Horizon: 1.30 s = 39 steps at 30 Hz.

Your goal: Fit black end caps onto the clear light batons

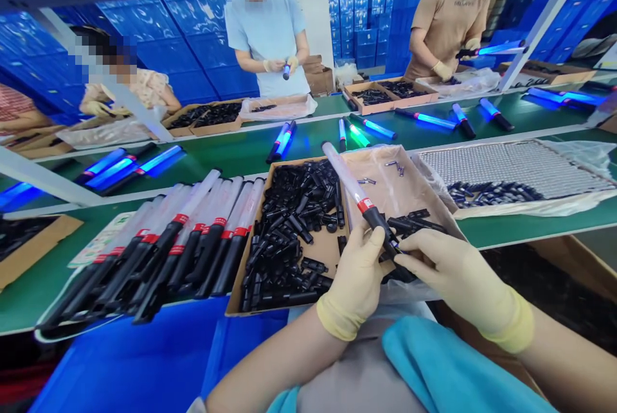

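My gloved left hand (357,268) is wrapped round the black handle of a light baton (344,175), which has a clear, unlit tube and a red band. The baton tilts up and to the left over two cardboard trays. At the handle's lower end, the fingertips of my gloved right hand (448,265) are pinched together; what sits between them is too small to make out. Below the baton, a tray of black plastic parts (289,227) stands to the left. A lined cardboard tray (424,185) with black pieces and a few small metal parts lies under my hands.
Several unlit batons (193,227) lie piled on the left. A tray of silver cells (511,172) stands to the right. Beyond, lit blue batons (434,121) lie on the green belt (318,133). Co-workers (265,34) work across it. A white frame post (544,24) rises at right.
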{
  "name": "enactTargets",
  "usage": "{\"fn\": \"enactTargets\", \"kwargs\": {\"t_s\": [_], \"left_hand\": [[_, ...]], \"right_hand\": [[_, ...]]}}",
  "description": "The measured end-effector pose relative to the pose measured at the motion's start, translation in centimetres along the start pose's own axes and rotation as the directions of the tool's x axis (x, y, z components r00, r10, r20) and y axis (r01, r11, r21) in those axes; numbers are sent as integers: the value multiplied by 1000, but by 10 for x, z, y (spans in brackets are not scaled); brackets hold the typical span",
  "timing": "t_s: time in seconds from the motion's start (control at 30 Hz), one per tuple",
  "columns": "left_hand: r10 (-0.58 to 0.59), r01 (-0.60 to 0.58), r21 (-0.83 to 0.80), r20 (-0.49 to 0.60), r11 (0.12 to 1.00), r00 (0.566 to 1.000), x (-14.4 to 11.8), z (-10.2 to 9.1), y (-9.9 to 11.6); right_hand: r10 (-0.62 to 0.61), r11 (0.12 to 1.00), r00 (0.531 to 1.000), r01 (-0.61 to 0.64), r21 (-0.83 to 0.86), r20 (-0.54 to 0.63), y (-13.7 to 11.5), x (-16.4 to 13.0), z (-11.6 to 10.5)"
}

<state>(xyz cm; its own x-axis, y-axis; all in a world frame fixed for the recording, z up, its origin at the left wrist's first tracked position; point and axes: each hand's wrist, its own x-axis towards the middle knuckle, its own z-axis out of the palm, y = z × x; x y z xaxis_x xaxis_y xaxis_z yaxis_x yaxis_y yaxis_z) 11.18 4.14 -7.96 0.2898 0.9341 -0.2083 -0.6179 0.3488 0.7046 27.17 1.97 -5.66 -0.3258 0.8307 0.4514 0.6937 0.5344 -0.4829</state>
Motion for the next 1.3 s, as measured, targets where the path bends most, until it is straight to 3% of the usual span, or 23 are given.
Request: {"fn": "enactTargets", "kwargs": {"t_s": [0.2, 0.3, 0.33, 0.4, 0.43, 0.47, 0.57, 0.67, 0.77, 0.87, 0.97, 1.07, 1.13, 1.2, 1.3], "left_hand": [[21, -23, -70, -38, 997, 999, -2, -8, 5], [7, -14, -128, -57, 992, 998, 0, -7, 17], [-14, 2, -147, -82, 989, 997, 0, -5, 24], [-67, 33, -194, -167, 980, 984, 0, 0, 39], [-86, 37, -224, -213, 974, 973, -2, 2, 46], [-96, 31, -253, -249, 967, 964, -3, 5, 52], [-122, 38, -308, -261, 950, 958, -7, 8, 59], [-153, 72, -337, -221, 939, 963, -8, 7, 52], [-156, 73, -338, -226, 938, 961, -5, 6, 45], [-172, 89, -308, -255, 947, 951, -5, 5, 43], [-168, 100, -284, -228, 954, 959, -4, 0, 40], [-131, 83, -257, -175, 963, 976, 0, -6, 33], [-113, 77, -239, -140, 968, 984, 4, -9, 27], [-108, 81, -231, -105, 970, 989, 9, -10, 22], [-102, 88, -211, -59, 974, 993, 10, -9, 16]], "right_hand": [[-123, 989, 992, 123, -85, 5, -11, -3, 8], [-168, 984, 985, 165, -72, -34, 2, -1, -1], [-118, 990, 990, 110, -92, -83, 17, 1, -8], [143, 964, 973, -179, -197, -183, 61, 9, -28], [345, 871, 910, -402, -282, -230, 88, 13, -40], [567, 705, 799, -597, -382, -201, 117, 17, -51], [782, 482, 607, -730, -484, -138, 191, 27, -72], [838, 425, 543, -717, -552, -60, 229, 36, -67], [857, 406, 515, -689, -600, -12, 238, 43, -53], [845, 417, 534, -678, -606, -16, 232, 48, -49], [786, 493, 617, -665, -561, -41, 213, 45, -61], [701, 588, 708, -644, -489, -89, 171, 35, -74], [622, 708, 775, -618, -341, -113, 128, 27, -72], [522, 848, 844, -529, -28, -118, 79, 22, -59], [377, 872, 926, -351, 340, -12, 18, 22, -29]]}}
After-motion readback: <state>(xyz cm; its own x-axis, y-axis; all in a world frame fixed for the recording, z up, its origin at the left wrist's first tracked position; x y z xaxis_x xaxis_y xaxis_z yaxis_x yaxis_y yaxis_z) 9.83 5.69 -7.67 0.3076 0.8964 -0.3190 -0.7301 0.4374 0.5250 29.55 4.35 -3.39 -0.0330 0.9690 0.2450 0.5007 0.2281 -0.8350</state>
